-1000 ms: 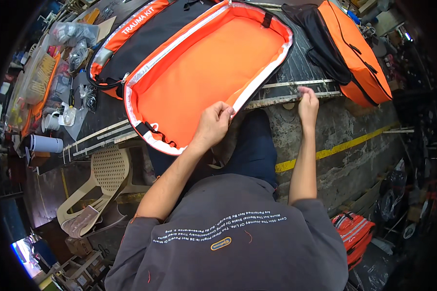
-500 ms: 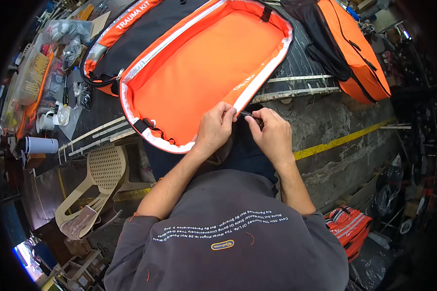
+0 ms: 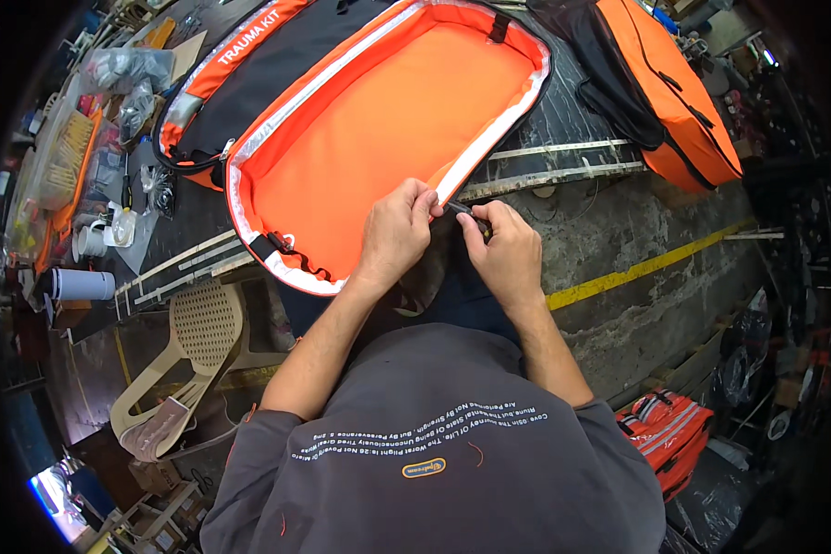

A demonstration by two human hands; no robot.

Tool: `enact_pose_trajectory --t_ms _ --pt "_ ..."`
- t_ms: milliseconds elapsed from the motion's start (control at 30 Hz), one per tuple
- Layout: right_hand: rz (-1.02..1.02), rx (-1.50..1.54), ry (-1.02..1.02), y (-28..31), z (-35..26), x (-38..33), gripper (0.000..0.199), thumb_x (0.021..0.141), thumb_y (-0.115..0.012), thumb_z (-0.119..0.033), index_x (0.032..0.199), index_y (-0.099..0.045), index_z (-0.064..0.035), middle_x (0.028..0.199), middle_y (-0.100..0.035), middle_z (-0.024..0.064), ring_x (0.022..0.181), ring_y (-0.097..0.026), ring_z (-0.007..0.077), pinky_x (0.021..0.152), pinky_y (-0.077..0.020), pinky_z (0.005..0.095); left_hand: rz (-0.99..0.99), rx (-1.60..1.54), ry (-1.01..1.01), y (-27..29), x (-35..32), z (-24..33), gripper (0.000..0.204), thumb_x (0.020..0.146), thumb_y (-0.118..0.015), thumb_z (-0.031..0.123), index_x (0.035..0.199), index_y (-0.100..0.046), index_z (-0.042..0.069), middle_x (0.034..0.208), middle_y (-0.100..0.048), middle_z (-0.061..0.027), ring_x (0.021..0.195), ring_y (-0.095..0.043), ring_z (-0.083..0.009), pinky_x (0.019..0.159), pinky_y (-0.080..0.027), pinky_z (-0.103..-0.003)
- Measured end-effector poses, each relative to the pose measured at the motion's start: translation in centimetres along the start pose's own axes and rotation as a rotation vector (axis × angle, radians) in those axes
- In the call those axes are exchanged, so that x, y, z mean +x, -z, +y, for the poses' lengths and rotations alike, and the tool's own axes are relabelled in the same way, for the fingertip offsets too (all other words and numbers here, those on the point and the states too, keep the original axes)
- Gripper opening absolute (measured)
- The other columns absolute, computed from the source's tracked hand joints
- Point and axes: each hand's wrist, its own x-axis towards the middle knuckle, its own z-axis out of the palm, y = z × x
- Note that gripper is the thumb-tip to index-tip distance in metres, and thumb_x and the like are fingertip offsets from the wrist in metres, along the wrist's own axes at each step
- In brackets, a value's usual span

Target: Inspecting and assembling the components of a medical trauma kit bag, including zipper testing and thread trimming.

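An orange and black bag (image 3: 379,138) lies opened out on the table, its shallow orange compartment edged with a white and silver band. My left hand (image 3: 397,231) is closed, pinching the near right rim of that compartment between thumb and fingers. Close beside it, my right hand (image 3: 508,251) is closed around a small dark tool (image 3: 458,210), whose tip reaches the rim by my left fingertips. Most of the tool is hidden in my fingers, so its kind cannot be made out. Near the compartment's lower left end sits a black strap (image 3: 291,254).
A second orange and black bag (image 3: 669,92) stands at the table's right end. Clear bins and small tools crowd the left, near a white cylindrical container (image 3: 83,283). A beige plastic chair (image 3: 206,328) is at left; a red bag (image 3: 665,439) lies low at right.
Both hands have shifted slightly left and up, and the dark tool now shows more between them. The near rim of the bag has moved a little with my left hand.
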Motion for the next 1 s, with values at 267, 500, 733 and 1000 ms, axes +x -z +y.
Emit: enact_pose_trajectory --t_ms 267,500,733,1000 --pt "0.01 0.104 0.045 -0.5 1.2 -0.6 0.02 0.098 -0.081 -0.02 0.1 -0.07 -0.0035 0.095 -0.075 0.0135 0.083 -0.075 0.0368 0.071 -0.0593 0.0458 0.029 0.157 -0.056 -0.1 -0.7 0.8 0.02 0.111 -0.062 0.016 0.102 -0.071 0.0 0.087 -0.08 -0.0114 0.075 -0.075 -0.0256 0.068 -0.057 -0.039" --pt "-0.079 -0.07 0.179 -0.5 3.8 0.1 0.024 0.094 -0.085 -0.023 0.108 -0.071 -0.0084 0.099 -0.075 0.0088 0.091 -0.073 0.0311 0.079 -0.0532 0.0448 0.236 0.67 -0.591 -3.0 -4.7 -0.9 0.015 0.1 -0.076 0.023 0.106 -0.067 0.012 0.107 -0.076 0.0009 0.089 -0.066 -0.0219 0.075 -0.042 -0.041" --pt "-0.293 -0.061 0.498 1.9 5.9 5.6 0.031 0.093 -0.083 -0.026 0.116 -0.068 -0.0119 0.101 -0.069 0.0046 0.094 -0.068 0.0268 0.082 -0.045 0.042 0.223 0.908 -0.869 -1.2 -3.6 -3.8 0.017 0.1 -0.074 0.027 0.105 -0.068 0.013 0.122 -0.076 0.0028 0.085 -0.064 -0.0177 0.073 -0.043 -0.038" --pt "-0.283 0.029 0.618 1.0 4.3 9.2 0.024 0.092 -0.085 -0.025 0.109 -0.073 -0.0115 0.101 -0.073 0.0024 0.097 -0.07 0.0239 0.083 -0.0456 0.0407 0.239 0.862 -0.866 2.8 -2.2 -5.3 0.014 0.1 -0.074 0.025 0.103 -0.068 0.012 0.12 -0.078 0.002 0.087 -0.066 -0.0174 0.072 -0.043 -0.038"
